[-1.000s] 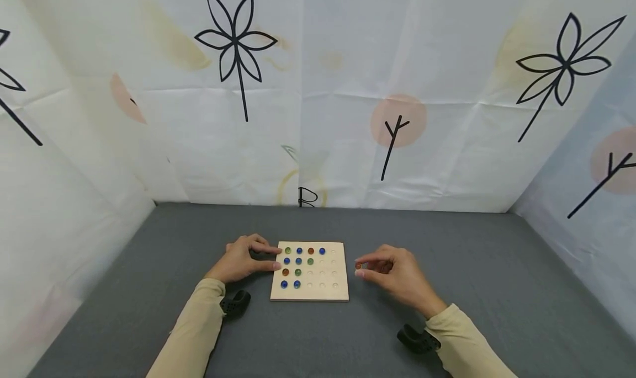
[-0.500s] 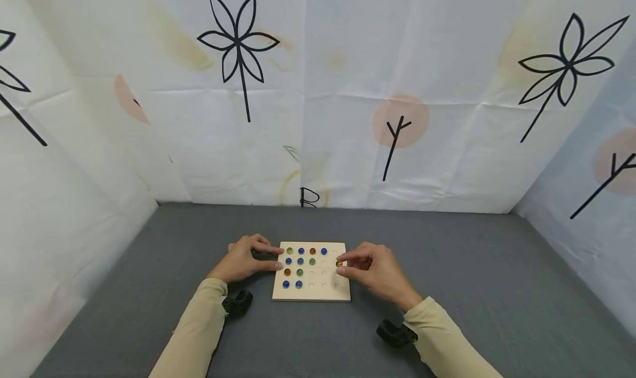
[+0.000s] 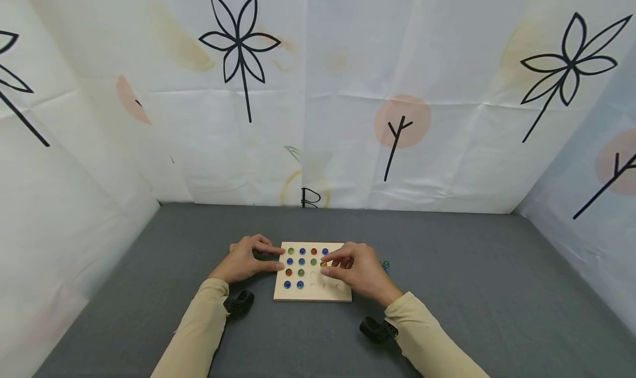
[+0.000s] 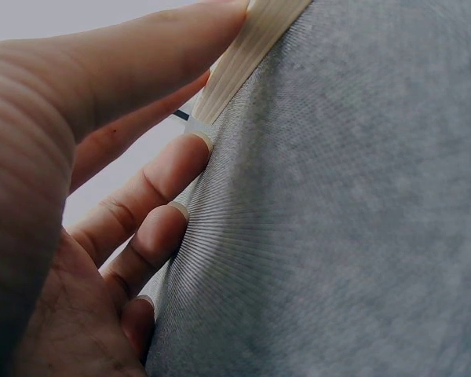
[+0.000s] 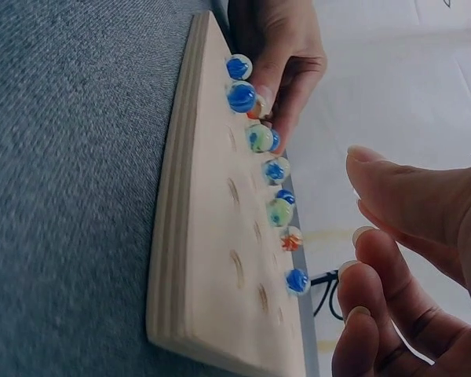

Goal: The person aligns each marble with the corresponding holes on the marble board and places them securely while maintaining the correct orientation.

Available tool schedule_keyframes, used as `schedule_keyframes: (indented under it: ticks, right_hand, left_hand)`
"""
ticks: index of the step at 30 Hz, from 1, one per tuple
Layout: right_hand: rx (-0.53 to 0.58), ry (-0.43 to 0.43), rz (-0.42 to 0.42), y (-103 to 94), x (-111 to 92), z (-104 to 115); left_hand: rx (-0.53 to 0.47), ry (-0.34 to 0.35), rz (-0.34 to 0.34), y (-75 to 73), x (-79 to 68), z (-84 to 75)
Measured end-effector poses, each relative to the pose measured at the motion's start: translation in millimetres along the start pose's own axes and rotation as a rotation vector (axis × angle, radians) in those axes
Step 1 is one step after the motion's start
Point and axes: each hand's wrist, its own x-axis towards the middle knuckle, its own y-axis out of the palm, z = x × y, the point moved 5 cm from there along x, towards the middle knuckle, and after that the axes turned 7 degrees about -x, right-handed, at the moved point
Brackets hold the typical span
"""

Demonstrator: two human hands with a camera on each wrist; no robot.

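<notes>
A pale wooden board (image 3: 318,294) lies on the grey table, with several blue, green and orange glass marbles seated in its shallow round hollows, mostly toward the left. My right hand (image 3: 360,270) pinches an orange marble (image 3: 324,264) between thumb and fingertips, close over the second row beside a green marble (image 3: 313,262). That held marble is hidden behind the thumb in the right wrist view. My left hand (image 3: 248,261) rests its extended thumb and index finger on the board's left edge; in the left wrist view the thumb (image 4: 165,47) lies along that edge.
A few loose green and blue marbles (image 3: 385,265) lie on the table just behind my right hand. Dark wrist cameras (image 3: 379,330) hang under both forearms. White printed cloth walls (image 3: 343,146) enclose the table (image 3: 278,339) at the back and sides.
My right hand has carried the orange marble leftward from beside the board to over its second row. The loose marbles behind that hand have come into view. The left hand stays at the edge.
</notes>
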Motion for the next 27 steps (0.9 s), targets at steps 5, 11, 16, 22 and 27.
schedule_keyframes:
  ticks: [5, 11, 16, 22, 27]
  right_hand:
    - [0.002, 0.019, 0.008, 8.7, 4, -2]
    - [0.015, 0.046, 0.041, 19.8, 6, -4]
    - [0.003, 0.045, 0.043, 23.6, 5, -5]
    - [-0.020, 0.047, 0.045, 25.6, 5, -5]
    - [-0.033, 0.056, 0.052, 27.6, 6, -6]
  left_hand:
    - [0.002, -0.004, 0.001, 1.4, 0.5, -0.3]
    - [-0.004, -0.005, 0.002, 2.7, 0.5, -1.2]
    - [-0.002, -0.001, 0.000, 2.2, -0.1, -1.6]
    - [-0.007, -0.005, 0.003, 1.9, -0.2, 0.2]
    - [-0.009, -0.004, -0.001, 0.3, -0.1, 0.5]
